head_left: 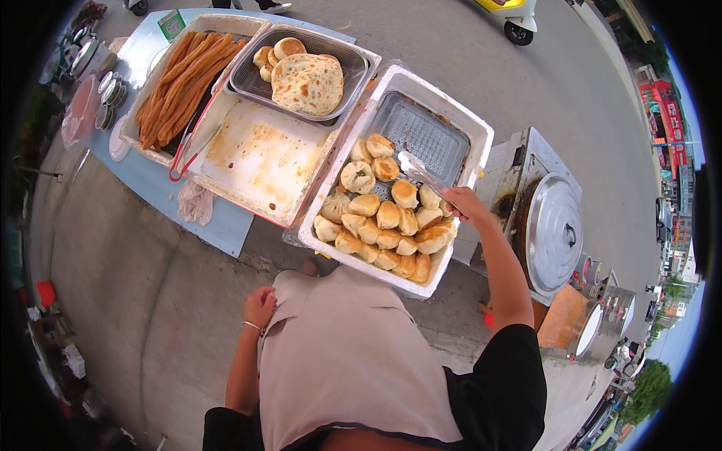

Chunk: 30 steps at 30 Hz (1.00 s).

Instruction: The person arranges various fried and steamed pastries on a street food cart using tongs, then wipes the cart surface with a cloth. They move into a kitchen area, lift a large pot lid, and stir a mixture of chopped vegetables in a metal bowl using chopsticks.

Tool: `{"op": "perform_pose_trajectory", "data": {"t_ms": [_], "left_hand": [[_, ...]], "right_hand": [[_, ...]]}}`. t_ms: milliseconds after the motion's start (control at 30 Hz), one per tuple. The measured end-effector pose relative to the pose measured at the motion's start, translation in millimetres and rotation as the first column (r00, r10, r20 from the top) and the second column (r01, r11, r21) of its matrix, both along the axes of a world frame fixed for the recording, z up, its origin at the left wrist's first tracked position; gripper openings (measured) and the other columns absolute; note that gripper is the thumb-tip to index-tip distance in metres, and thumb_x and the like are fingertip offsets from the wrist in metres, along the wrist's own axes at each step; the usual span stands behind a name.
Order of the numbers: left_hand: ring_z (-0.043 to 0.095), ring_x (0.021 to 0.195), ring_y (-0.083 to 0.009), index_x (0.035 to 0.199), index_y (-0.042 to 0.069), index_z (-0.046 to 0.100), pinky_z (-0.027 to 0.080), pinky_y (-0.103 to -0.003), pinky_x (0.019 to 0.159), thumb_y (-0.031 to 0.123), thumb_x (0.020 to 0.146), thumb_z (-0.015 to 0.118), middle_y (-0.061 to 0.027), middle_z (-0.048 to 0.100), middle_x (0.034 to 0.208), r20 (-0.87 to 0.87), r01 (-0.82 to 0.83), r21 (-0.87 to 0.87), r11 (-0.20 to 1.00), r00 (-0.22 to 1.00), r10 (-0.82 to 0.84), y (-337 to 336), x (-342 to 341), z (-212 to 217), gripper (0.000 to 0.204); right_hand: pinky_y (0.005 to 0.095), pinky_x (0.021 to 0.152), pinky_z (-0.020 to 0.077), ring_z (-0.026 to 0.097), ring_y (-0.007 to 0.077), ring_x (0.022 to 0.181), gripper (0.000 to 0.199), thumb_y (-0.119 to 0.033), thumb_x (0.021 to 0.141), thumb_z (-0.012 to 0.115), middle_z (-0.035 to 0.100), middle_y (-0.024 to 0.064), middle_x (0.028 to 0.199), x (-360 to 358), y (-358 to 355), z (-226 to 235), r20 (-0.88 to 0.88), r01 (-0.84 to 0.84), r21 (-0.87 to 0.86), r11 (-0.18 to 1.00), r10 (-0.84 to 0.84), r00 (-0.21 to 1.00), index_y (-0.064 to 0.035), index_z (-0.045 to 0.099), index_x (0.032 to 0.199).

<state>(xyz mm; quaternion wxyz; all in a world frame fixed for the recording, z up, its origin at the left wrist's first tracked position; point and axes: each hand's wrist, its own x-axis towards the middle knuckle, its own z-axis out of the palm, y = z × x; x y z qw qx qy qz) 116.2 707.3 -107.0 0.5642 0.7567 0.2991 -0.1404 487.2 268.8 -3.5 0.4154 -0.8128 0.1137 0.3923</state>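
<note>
My right hand (pixel 465 204) is closed on the handle of a pair of metal food tongs (pixel 423 174). The tongs' broad flat end reaches left over a white foam box (pixel 481 143). Pan-fried buns (pixel 388 216) with browned tops fill the near part of that box, packed close together; several more sit further back beside the tongs. A grey perforated plastic tray (pixel 417 134) shows bare at the box's far end. My left hand (pixel 260 307) hangs by the side of my beige apron (pixel 353 353), fingers curled in, with nothing visible in them.
Left of the box, a blue table (pixel 226 225) carries fried dough sticks (pixel 184 86) in a tray, a mesh basket (pixel 353 94) of flatbread (pixel 308 83), a stained white box (pixel 259 165) and red-handled tongs (pixel 188 159). To the right stands a stove with a round metal lid (pixel 555 233).
</note>
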Motion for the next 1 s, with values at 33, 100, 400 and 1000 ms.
{"op": "perform_pose_trajectory", "data": {"t_ms": [33, 100, 400, 1000], "left_hand": [[0.061, 0.063, -0.0121, 0.097, -0.001, 0.061, 0.050, -0.026, 0.058, 0.013, 0.088, 0.053, -0.0072, 0.064, 0.071, -0.010, -0.023, -0.005, 1.000, 1.000, 0.023, -2.8, 3.8, 5.2, 0.018], [0.061, 0.063, -0.0120, 0.097, -0.001, 0.061, 0.050, -0.026, 0.058, 0.013, 0.088, 0.053, -0.0069, 0.064, 0.070, -0.032, -0.075, -0.013, 0.997, 0.997, 0.075, -9.1, 8.9, 15.3, 0.018], [0.061, 0.061, -0.0117, 0.098, 0.001, 0.061, 0.050, -0.025, 0.058, 0.014, 0.088, 0.054, -0.0066, 0.064, 0.070, -0.083, -0.096, 0.081, 0.992, 0.991, 0.103, -33.6, -3.3, 18.1, 0.019], [0.062, 0.064, -0.0123, 0.099, 0.000, 0.061, 0.051, -0.025, 0.060, 0.015, 0.087, 0.054, -0.0076, 0.065, 0.072, -0.087, -0.064, 0.060, 0.996, 0.994, 0.069, -52.5, 36.2, 28.0, 0.020]], "right_hand": [[0.0235, 0.035, 0.0253, 0.036, 0.0065, 0.042, 0.038, -0.037, 0.088, 0.053, 0.049, 0.0001, 0.058, 10.0, -2.0, -8.6, -0.039, 0.043, 0.002, 0.999, -0.043, 0.998, -0.0073, 0.053, 0.066], [0.0226, 0.035, 0.0243, 0.037, 0.0063, 0.043, 0.037, -0.038, 0.088, 0.054, 0.050, 0.0001, 0.058, 28.7, -3.3, -25.1, -0.120, 0.121, 0.002, 0.993, -0.120, 0.985, -0.0068, 0.054, 0.068], [0.0213, 0.034, 0.0238, 0.037, 0.0050, 0.043, 0.030, -0.033, 0.089, 0.054, 0.051, 0.0009, 0.060, 74.1, 4.5, -61.6, -0.204, 0.091, 0.195, 0.977, -0.050, 0.978, -0.0075, 0.054, 0.073], [0.0197, 0.035, 0.0267, 0.038, 0.0044, 0.042, 0.027, -0.025, 0.090, 0.054, 0.051, -0.0015, 0.061, 56.0, -2.5, -46.4, -0.294, 0.211, 0.362, 0.908, -0.103, 0.950, -0.0040, 0.060, 0.105]]}}
